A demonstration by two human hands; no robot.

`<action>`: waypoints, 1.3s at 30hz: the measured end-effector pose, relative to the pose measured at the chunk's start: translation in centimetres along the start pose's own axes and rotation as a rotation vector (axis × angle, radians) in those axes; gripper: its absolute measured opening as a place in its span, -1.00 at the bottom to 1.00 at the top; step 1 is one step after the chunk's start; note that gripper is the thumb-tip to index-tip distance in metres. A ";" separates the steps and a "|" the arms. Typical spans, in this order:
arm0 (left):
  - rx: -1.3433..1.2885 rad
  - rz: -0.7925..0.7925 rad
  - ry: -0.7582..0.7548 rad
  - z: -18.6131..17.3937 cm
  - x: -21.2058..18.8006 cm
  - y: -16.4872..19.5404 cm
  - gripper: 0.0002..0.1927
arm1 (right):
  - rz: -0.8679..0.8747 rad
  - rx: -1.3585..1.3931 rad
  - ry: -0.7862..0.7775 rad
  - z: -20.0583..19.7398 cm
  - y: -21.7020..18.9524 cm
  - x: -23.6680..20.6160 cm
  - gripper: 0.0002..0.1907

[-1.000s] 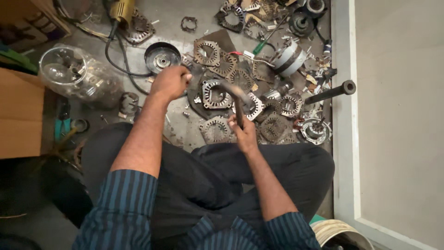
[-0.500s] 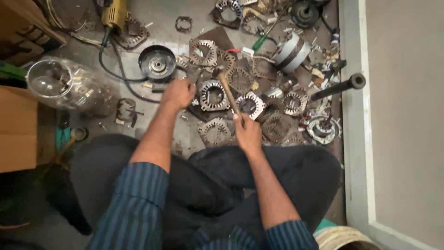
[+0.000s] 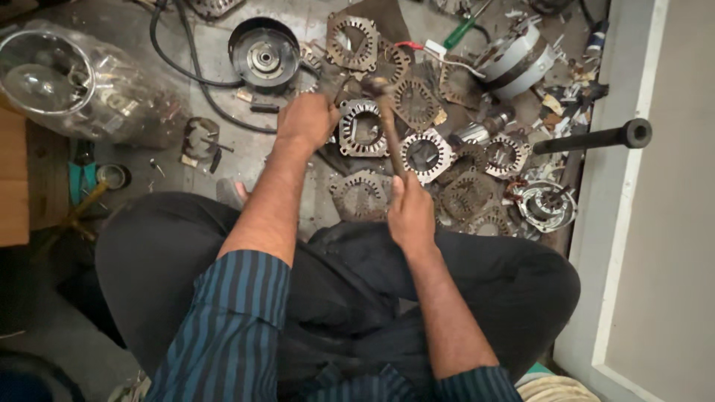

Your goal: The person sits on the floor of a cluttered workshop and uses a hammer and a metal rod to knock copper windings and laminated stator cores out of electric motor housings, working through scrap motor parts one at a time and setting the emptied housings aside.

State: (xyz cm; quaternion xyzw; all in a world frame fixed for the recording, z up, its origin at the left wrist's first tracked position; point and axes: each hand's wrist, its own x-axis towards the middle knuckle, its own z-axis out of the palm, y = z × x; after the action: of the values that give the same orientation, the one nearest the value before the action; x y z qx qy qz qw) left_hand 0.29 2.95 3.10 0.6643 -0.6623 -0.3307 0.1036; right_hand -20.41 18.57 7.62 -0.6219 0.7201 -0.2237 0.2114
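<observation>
Grey concrete floor [image 3: 223, 160] strewn with stator cores, right hand [image 3: 410, 212] gripping a hammer [image 3: 387, 119], left hand [image 3: 307, 120] clenched on a stator core [image 3: 363, 128], pale wall [image 3: 678, 223] alongside

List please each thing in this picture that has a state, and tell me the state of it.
Left hand: closed around a dark tool, beside the stator core.
Right hand: gripping the hammer handle.
Hammer: raised, head above the stator core.
Stator core: lying flat, centre empty.
Round motor housing: lying open side up.
Clear plastic bag: lying on its side, crumpled.
Black pipe: lying flat.
</observation>
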 end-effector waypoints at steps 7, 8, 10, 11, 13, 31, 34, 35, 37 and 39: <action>0.003 0.014 0.007 0.3 0.2 -0.5 -0.67 | 0.080 -0.041 -0.063 0.1 0.6 0.1 -0.60; 0.016 0.018 0.006 0.3 0.3 -0.6 -0.67 | 0.034 0.007 -0.026 0.2 0.6 0.0 -0.59; 0.032 0.018 -0.005 0.5 0.1 -0.6 -0.66 | 0.041 -0.020 -0.045 0.5 0.5 -0.1 -0.59; 0.032 0.019 -0.009 0.5 0.0 -0.6 -0.65 | 0.089 -0.097 -0.096 0.7 0.4 0.0 -0.60; 0.034 0.011 -0.022 0.5 0.0 -0.4 -0.65 | 0.153 -0.162 -0.141 0.9 0.6 0.3 -0.59; -0.007 0.039 0.083 0.5 0.6 -1.6 -0.70 | 0.557 1.482 -0.070 -3.6 2.7 3.2 -0.59; -0.045 0.026 0.163 -1.0 -0.4 -1.0 -0.68 | 0.442 1.685 -0.078 -6.1 2.9 3.7 -0.57; -0.079 0.025 0.190 -1.5 -1.0 -0.9 -0.68 | 0.419 1.721 -0.070 -6.7 2.9 3.8 -0.57; -0.160 0.043 0.311 -3.2 -2.1 -0.9 -0.68 | 0.464 1.736 -0.084 -7.1 2.7 4.2 -0.60; -0.299 0.095 0.401 -4.8 -4.1 -1.3 -0.67 | 0.344 1.922 -0.315 -7.2 2.7 4.5 -0.61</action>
State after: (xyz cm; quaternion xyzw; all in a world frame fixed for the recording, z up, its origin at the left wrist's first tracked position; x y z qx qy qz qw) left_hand 4.45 5.54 7.21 0.6619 -0.6027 -0.2813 0.3457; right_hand -27.40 14.89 11.81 -0.0954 0.2765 -0.5941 0.7493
